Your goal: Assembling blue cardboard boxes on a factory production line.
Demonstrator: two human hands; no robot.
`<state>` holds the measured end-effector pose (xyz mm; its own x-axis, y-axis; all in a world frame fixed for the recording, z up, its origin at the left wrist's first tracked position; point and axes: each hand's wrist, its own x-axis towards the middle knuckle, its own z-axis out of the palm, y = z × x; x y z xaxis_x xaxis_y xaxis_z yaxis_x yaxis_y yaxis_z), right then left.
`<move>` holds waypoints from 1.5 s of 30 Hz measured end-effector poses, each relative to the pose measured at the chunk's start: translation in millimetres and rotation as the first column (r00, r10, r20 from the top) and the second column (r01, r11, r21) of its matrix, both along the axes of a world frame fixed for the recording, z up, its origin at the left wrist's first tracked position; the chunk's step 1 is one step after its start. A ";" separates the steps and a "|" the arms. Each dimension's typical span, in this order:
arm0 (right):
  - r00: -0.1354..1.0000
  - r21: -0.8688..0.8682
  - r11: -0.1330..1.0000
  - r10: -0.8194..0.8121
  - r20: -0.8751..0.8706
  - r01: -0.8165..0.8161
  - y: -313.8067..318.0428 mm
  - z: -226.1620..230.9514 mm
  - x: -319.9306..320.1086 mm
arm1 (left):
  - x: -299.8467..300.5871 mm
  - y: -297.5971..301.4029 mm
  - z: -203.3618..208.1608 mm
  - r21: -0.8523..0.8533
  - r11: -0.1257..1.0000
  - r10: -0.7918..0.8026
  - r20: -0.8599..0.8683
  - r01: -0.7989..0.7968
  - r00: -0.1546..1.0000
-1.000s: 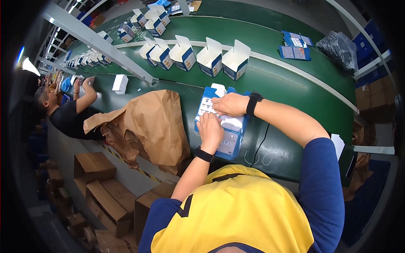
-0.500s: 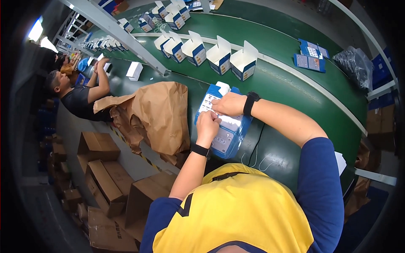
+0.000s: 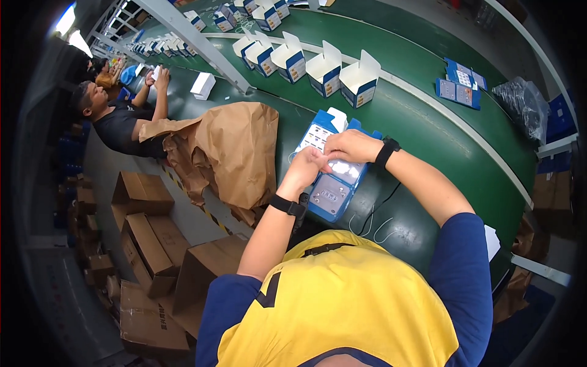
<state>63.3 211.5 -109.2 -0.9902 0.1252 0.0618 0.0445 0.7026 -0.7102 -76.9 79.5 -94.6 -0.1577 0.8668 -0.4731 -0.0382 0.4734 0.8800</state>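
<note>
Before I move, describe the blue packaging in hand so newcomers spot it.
On the green worktable, find the crumpled brown paper. Right of it, under left grip and right grip, lies the blue packaging. It's flat, unlike the upright boxes, and nearer than the similar piece beyond the pale rail.

Left hand (image 3: 303,167) and right hand (image 3: 356,145) sit close together, fingers (image 3: 334,144) bent.
</note>
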 end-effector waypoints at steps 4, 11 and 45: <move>0.994 0.095 0.993 0.069 0.085 -0.077 2.6 10.5 1.5 | 10.4 -9.6 -14.4 0.182 0.971 0.033 -0.750 0.158 0.661; 0.993 -0.059 0.993 -0.094 0.069 0.098 8.6 4.9 -9.1 | 20.8 7.1 -13.1 0.074 0.996 0.085 -0.842 -0.044 0.533; 0.433 0.314 0.356 -0.874 -0.222 0.880 -8.2 -8.0 -63.3 | 9.6 -15.6 -33.8 0.362 0.914 0.347 -0.461 -0.184 0.817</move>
<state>0.0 203.3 -117.1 -0.3301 0.8895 0.3161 0.7762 0.4463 -0.4454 -67.4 63.9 -128.4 -0.5469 0.8372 0.0032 0.3634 0.2340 0.9018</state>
